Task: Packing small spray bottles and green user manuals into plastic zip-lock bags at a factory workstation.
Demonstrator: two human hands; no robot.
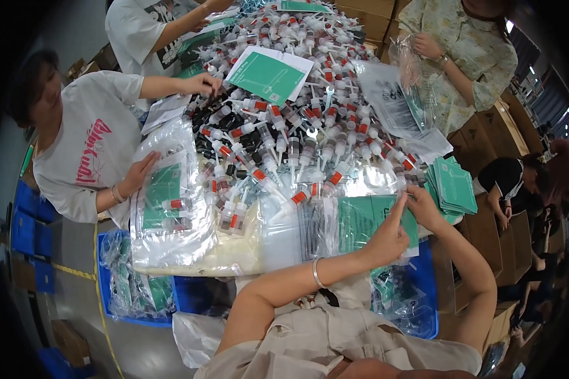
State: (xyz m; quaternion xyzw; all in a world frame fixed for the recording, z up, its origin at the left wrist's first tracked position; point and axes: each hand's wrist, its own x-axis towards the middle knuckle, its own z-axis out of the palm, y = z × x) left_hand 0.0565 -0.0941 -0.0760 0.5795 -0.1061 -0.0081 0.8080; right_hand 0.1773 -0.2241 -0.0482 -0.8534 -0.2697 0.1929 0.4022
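Note:
Over the table's near right edge, my left hand [385, 240] and my right hand [425, 208] meet with fingertips close together. Both look closed in a pinch; what lies between the fingers is too small to make out. Beneath them is a green booklet [360, 218] under clear plastic, partly covered by my left hand. Just right of my right hand sits a stack of green booklets [454, 186]. Beyond my hands spreads a big heap of small clear bottles [294, 151] with white nozzle tips and red-orange labels. Two small metal wrenches [311, 134] lie on the heap.
A co-worker's hand [142, 170] at left rests on a clear bag [199, 246] holding a green booklet and bottles. Other people stand at the far side. Blue bins [433, 284] with bagged goods sit below the table edge. Cardboard boxes [487, 136] stand at right.

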